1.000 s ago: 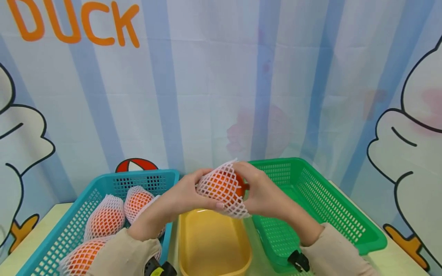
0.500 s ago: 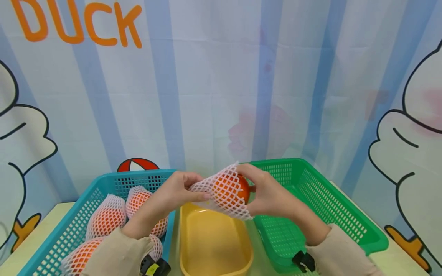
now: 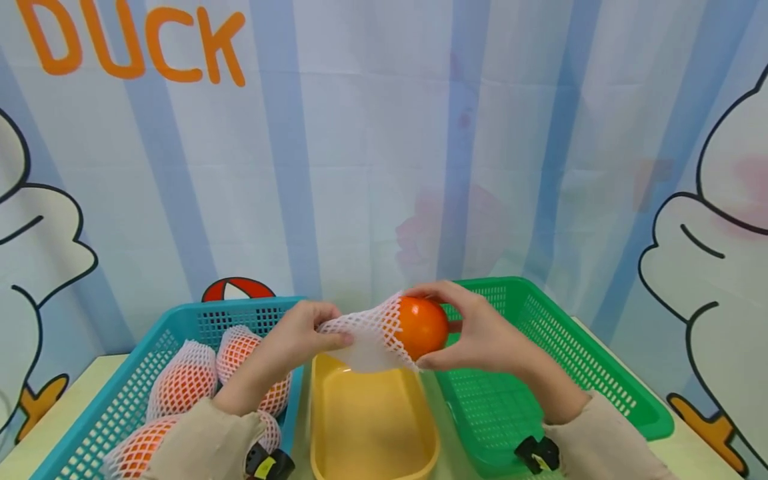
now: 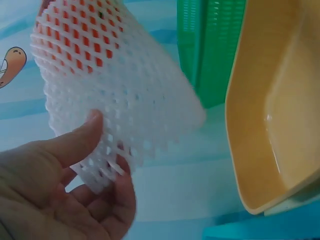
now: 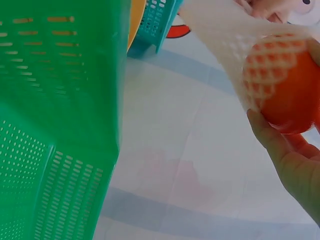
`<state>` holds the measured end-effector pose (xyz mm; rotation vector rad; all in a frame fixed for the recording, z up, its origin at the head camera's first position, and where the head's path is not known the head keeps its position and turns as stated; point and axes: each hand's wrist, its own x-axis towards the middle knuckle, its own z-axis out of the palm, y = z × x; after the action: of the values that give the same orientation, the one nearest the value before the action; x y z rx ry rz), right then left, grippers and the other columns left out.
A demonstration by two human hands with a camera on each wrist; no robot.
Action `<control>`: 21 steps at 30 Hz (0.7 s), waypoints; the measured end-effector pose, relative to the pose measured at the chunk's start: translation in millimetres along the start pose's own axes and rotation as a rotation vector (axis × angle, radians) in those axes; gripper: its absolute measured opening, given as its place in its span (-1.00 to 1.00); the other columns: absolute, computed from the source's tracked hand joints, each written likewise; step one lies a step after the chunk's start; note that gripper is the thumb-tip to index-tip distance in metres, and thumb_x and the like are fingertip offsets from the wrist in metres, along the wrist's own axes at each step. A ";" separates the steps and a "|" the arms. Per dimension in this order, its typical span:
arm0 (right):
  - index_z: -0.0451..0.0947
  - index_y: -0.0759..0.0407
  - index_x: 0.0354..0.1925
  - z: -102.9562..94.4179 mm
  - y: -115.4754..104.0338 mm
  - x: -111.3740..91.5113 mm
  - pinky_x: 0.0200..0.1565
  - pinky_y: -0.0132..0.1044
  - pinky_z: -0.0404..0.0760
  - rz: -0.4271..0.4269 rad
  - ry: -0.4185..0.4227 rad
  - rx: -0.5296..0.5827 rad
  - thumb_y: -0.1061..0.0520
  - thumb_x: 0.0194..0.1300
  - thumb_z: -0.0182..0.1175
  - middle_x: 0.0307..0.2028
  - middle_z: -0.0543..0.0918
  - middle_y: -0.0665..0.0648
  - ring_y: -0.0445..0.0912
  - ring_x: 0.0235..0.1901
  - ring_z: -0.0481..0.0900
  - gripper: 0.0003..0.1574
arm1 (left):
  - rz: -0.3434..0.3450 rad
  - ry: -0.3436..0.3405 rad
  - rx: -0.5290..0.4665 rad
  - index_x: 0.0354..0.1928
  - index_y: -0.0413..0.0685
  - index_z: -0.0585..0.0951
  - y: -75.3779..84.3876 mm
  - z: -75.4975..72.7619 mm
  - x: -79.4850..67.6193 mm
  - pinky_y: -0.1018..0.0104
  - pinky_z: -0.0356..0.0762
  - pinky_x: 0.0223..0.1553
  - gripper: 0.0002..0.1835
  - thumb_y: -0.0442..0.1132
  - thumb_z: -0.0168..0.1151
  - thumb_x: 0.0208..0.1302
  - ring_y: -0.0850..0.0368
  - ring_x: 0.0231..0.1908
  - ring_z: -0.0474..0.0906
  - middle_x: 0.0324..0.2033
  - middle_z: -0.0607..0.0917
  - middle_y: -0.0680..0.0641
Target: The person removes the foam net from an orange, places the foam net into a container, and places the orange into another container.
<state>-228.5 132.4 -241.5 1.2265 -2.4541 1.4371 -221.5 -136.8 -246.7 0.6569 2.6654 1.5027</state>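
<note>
Above the yellow tray (image 3: 375, 413), both hands hold a round, glossy orange-red fruit (image 3: 425, 328) and its white foam net sleeve (image 3: 360, 325). My left hand (image 3: 303, 337) pinches the gathered, tapered end of the sleeve between thumb and fingers. From the right, my right hand (image 3: 483, 337) grips the fruit, thumb below and fingers over the top. Much of the fruit is bare; the sleeve's wide end covers only its left side. In the left wrist view, the net (image 4: 120, 100) hangs slack between the pinching fingers and the fruit. The right wrist view shows mesh over part of the fruit (image 5: 295, 100).
On the left, a blue basket (image 3: 198, 313) contains several fruits in foam nets (image 3: 183, 383). A green basket (image 3: 600, 373) with no fruit visible in it stands on the right. All rest on a pale table (image 3: 108, 363) before a striped curtain (image 3: 384, 167).
The left hand has shifted left from around the netted fruit to the sleeve's end. The sleeve has slid leftward off much of the fruit, which the right hand still grips.
</note>
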 end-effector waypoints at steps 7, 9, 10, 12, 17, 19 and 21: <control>0.35 -0.05 0.18 -11.2 6.8 -5.4 -0.15 -0.27 0.59 0.013 0.054 -0.039 0.21 -0.12 0.48 0.12 0.41 0.02 -0.01 0.05 0.36 -0.13 | -0.086 0.033 0.096 -0.44 -0.19 0.49 -8.7 0.9 0.1 0.28 0.24 -0.49 -0.84 -0.28 0.26 0.18 0.11 -0.51 0.28 -0.51 0.49 -0.04; 0.35 -0.05 0.18 -12.1 8.6 -5.6 -0.15 -0.27 0.59 0.013 0.058 -0.041 0.20 -0.12 0.49 0.12 0.40 0.02 -0.01 0.06 0.36 -0.13 | -0.107 0.047 0.125 -0.43 -0.19 0.49 -11.1 3.0 1.4 0.28 0.25 -0.49 -0.84 -0.28 0.26 0.18 0.10 -0.50 0.29 -0.49 0.51 -0.06; 0.35 -0.05 0.17 -12.3 9.4 -5.6 -0.15 -0.27 0.59 0.012 0.060 -0.041 0.19 -0.12 0.49 0.12 0.40 0.03 0.00 0.06 0.36 -0.13 | -0.114 0.057 0.143 -0.42 -0.19 0.50 -12.2 4.3 1.9 0.28 0.26 -0.49 -0.85 -0.28 0.27 0.17 0.10 -0.49 0.31 -0.46 0.53 -0.06; 0.35 -0.05 0.18 -12.6 10.9 -5.7 -0.15 -0.27 0.59 0.014 0.062 -0.041 0.19 -0.12 0.49 0.13 0.40 0.03 0.00 0.05 0.36 -0.12 | -0.136 0.079 0.181 -0.40 -0.18 0.52 -13.9 7.2 3.3 0.29 0.27 -0.49 -0.86 -0.27 0.28 0.16 0.10 -0.48 0.32 -0.44 0.55 -0.05; 0.34 -0.05 0.18 -15.5 13.8 -6.6 -0.17 -0.27 0.60 0.045 0.078 -0.051 0.18 -0.11 0.48 0.13 0.39 0.04 0.02 0.04 0.37 -0.13 | -0.142 0.100 0.304 -0.36 -0.16 0.56 -19.1 14.9 7.7 0.28 0.30 -0.50 -0.87 -0.25 0.28 0.14 0.12 -0.50 0.34 -0.46 0.57 -0.03; 0.34 -0.05 0.18 -17.6 14.8 -6.7 -0.19 -0.26 0.60 0.059 0.084 -0.055 0.18 -0.10 0.48 0.11 0.40 0.05 0.03 0.03 0.37 -0.14 | -0.135 0.096 0.368 -0.32 -0.16 0.59 -20.9 17.8 10.1 0.26 0.34 -0.48 -0.86 -0.24 0.28 0.14 0.13 -0.49 0.38 -0.42 0.60 -0.04; 0.34 -0.04 0.18 -19.7 16.0 -6.2 -0.20 -0.25 0.61 0.074 0.090 -0.060 0.18 -0.09 0.47 0.09 0.41 0.06 0.04 0.02 0.38 -0.15 | -0.131 0.092 0.428 -0.27 -0.17 0.60 -22.3 20.6 12.7 0.23 0.39 -0.45 -0.82 -0.23 0.28 0.13 0.13 -0.46 0.43 -0.36 0.63 -0.06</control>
<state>-241.2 155.1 -244.2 1.0464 -2.4873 1.3923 -236.6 -125.4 -273.7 0.4158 3.0605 0.9597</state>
